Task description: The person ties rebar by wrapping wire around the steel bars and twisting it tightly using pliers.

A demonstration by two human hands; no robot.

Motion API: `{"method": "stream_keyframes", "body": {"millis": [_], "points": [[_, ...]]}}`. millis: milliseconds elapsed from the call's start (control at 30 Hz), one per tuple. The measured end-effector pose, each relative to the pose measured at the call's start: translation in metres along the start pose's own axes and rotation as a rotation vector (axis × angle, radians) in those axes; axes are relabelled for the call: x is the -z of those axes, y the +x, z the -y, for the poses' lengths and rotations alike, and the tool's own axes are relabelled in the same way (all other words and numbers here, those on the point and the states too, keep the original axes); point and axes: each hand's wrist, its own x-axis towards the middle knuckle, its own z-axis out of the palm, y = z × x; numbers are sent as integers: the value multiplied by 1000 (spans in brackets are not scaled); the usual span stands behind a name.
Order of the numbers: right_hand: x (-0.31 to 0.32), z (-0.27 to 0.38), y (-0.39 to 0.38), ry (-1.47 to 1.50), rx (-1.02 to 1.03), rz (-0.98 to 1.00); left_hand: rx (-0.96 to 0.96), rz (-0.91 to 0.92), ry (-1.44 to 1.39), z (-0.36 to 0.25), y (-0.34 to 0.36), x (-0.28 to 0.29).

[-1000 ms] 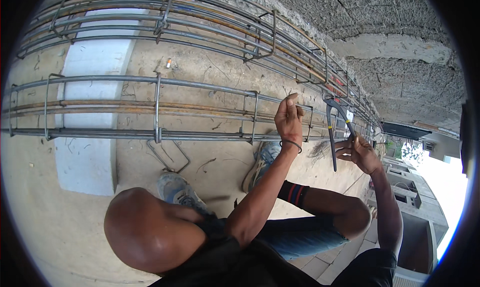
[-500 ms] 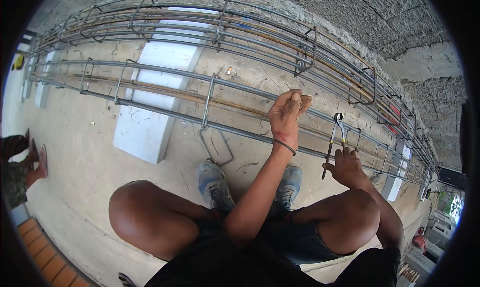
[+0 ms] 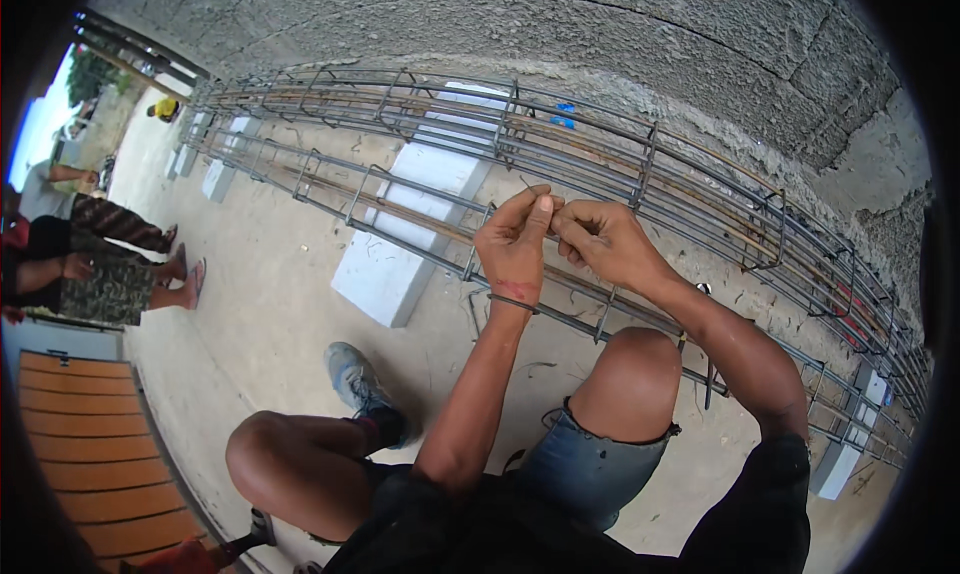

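Note:
My left hand is closed in a pinch on a thin tie wire, whose end sticks up past the fingertips. My right hand meets it, fingers pinched together against the left fingertips; what they grip is too small to make out. Both hands are above the nearer rebar cage, made of long steel bars with bent stirrups. A pair of pincers rests at that cage, its jaws and handle ends showing around my right forearm, the middle hidden.
A second rebar cage runs along the rough grey wall. White blocks lie under the cages. People are at the left, near an orange slatted panel. Wire scraps litter the concrete floor.
My right hand has let go of the pincers and come left to my left hand. My right knee is now raised nearer the cage. The view has swung left, showing more of the people.

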Motion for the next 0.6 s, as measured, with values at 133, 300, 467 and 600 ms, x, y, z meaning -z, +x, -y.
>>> {"method": "stream_keyframes", "body": {"millis": [133, 300, 467, 600], "points": [[-9, 24, 12, -202, 33, -97, -264, 29, 217, -14, 17, 14], [-24, 56, 37, 341, -354, -111, -968, 323, 655, -36, 53, 42], [-35, 36, 59, 518, -562, -66, -1000, 387, 571, -14, 65, 74], [-72, 48, 59, 462, -574, -196, -858, 416, 427, -2, 78, 103]]}}
